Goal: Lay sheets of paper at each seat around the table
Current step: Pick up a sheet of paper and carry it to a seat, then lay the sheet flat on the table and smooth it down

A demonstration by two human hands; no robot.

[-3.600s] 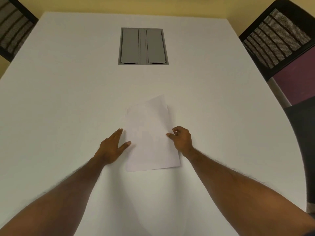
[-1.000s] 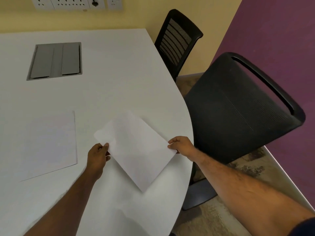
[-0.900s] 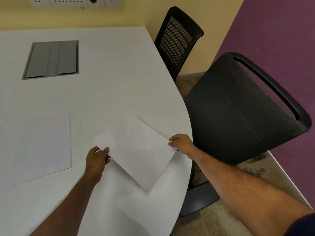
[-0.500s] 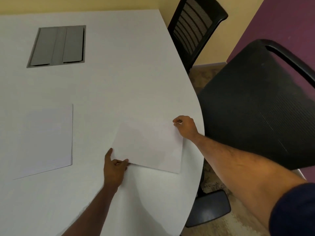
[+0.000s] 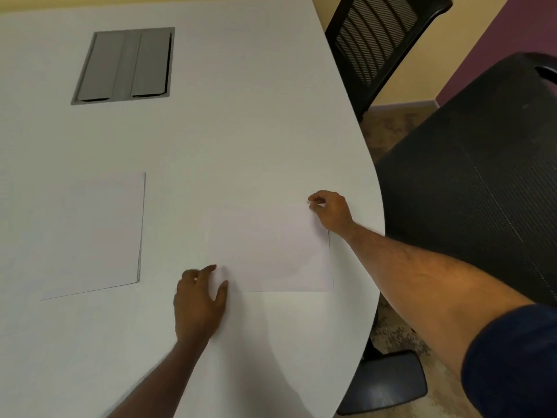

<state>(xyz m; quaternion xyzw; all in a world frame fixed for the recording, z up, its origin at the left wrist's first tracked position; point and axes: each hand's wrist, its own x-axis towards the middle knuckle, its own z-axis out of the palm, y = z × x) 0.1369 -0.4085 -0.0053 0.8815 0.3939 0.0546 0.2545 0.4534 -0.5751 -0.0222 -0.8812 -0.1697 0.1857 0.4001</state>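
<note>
A white sheet of paper (image 5: 271, 251) lies flat on the white table (image 5: 241, 122), close to the curved right edge and in front of the black chair (image 5: 470, 191). My right hand (image 5: 330, 211) pinches the sheet's far right corner between thumb and fingertips. My left hand (image 5: 199, 300) rests at the sheet's near left corner with its fingers spread, the thumb at the paper's edge and nothing gripped. A small stack of white sheets (image 5: 90, 233) lies to the left on the table.
A grey cable hatch (image 5: 125, 64) is set into the table at the far left. A second black chair with a mesh back (image 5: 376, 37) stands at the far right corner. Patterned carpet shows beyond the table's edge.
The sheet has gone from held tilted above the table to lying flat, squared to the edge. My left hand has let go of its corner and opened. My right hand still pinches the far corner.
</note>
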